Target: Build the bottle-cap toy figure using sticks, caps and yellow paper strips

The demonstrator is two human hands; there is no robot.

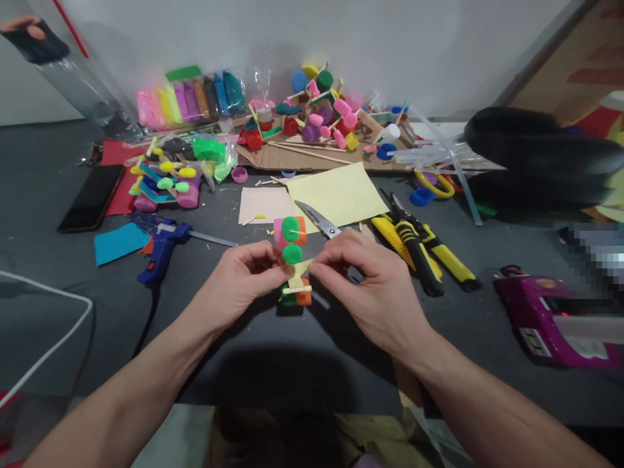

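Between my hands is a small craft car model (292,254), built from orange, pink and green caps with green clay discs and thin sticks. My left hand (244,276) grips its left side, fingers closed round it. On the other side, my right hand (373,283) pinches the end of a pale yellow paper strip (303,267) at the model's middle. Some of the strip and the model's body is hidden by my fingertips. Just beyond my right hand lie scissors (319,220), blade showing and handles mostly covered. Pale yellow paper (341,195) lies behind them.
A blue glue gun (166,250) lies left, a phone (92,198) beyond it. Another finished-looking model (168,182) stands nearby. Yellow-black pliers (419,253) and a purple device (556,318) are right. Caps and clay pieces (322,117) pile on cardboard at the back.
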